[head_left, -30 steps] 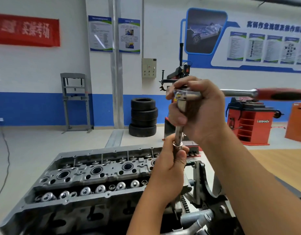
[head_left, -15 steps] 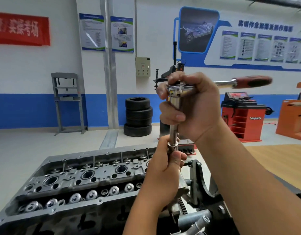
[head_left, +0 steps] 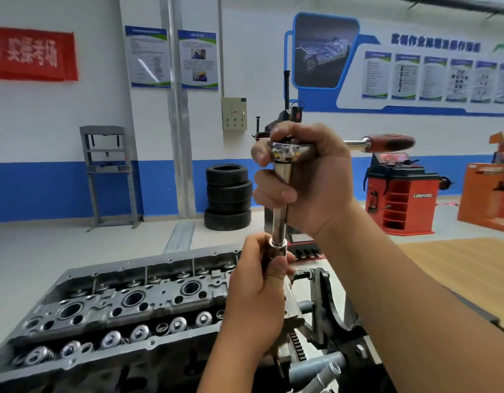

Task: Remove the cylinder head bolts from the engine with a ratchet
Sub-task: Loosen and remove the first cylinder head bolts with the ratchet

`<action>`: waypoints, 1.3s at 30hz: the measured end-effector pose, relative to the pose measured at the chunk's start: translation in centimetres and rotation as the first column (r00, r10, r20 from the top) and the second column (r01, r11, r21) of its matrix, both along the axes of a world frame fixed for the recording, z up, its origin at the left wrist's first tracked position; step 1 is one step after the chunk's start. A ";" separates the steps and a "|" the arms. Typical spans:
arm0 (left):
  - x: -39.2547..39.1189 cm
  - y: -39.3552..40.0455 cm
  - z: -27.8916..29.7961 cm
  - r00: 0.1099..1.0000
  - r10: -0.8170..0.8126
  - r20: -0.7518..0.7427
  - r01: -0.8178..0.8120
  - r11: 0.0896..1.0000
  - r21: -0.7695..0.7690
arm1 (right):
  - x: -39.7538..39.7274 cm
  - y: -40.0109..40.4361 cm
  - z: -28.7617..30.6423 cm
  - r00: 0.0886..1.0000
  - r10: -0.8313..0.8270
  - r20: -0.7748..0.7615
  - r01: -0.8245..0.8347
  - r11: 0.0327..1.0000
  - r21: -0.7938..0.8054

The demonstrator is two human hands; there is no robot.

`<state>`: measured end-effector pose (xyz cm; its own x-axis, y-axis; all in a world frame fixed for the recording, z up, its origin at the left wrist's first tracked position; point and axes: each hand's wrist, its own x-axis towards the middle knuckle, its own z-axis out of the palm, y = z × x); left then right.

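Observation:
A chrome ratchet (head_left: 355,143) with a red and black handle is held in the air above the engine's right end. My right hand (head_left: 310,177) grips its head and the top of the long chrome extension (head_left: 279,222), which hangs straight down. My left hand (head_left: 259,290) is closed around the socket end of the extension; what sits in the socket is hidden by my fingers. The grey cylinder head (head_left: 108,310) lies low and left, with round spark plug wells and a row of valve springs showing.
An engine stand bracket (head_left: 321,302) and toothed gear sit just right of my left hand. Farther back stand a stack of tyres (head_left: 228,197), a grey press frame (head_left: 108,174) and a red wheel balancer (head_left: 401,199). Wooden flooring lies to the right.
The ratchet handle has swung from far right toward me, so it looks shorter. Both hands keep their grip on the tool. The view has shifted a little to the right.

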<state>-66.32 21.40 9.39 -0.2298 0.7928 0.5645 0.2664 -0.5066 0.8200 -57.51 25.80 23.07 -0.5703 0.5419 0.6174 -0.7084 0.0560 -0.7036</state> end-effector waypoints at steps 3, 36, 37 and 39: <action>0.7 0.2 0.2 0.999 0.039 0.030 -0.039 0.999 -0.016 | 0.5 0.3 -0.8 0.992 -0.093 -0.085 0.090 0.995 -0.035; 2.1 0.7 -0.4 0.962 0.241 -0.132 -0.233 0.970 0.072 | -0.2 -0.4 -1.8 0.904 -0.386 -0.184 0.406 0.909 0.089; 2.1 0.7 -0.5 0.962 0.242 -0.125 -0.235 0.969 0.073 | -0.4 -0.6 -1.9 0.855 -0.471 -0.219 0.501 0.858 0.110; 1.8 0.6 -0.5 0.968 0.228 -0.105 -0.219 0.972 0.088 | -1.0 -0.8 -1.5 0.826 -0.520 -0.218 0.557 0.814 0.166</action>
<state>-64.57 22.04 8.88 -0.3274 0.6829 0.6531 0.4687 -0.4828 0.7398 -58.52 25.04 21.58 -0.1129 0.5784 0.8079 -0.6177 0.5961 -0.5130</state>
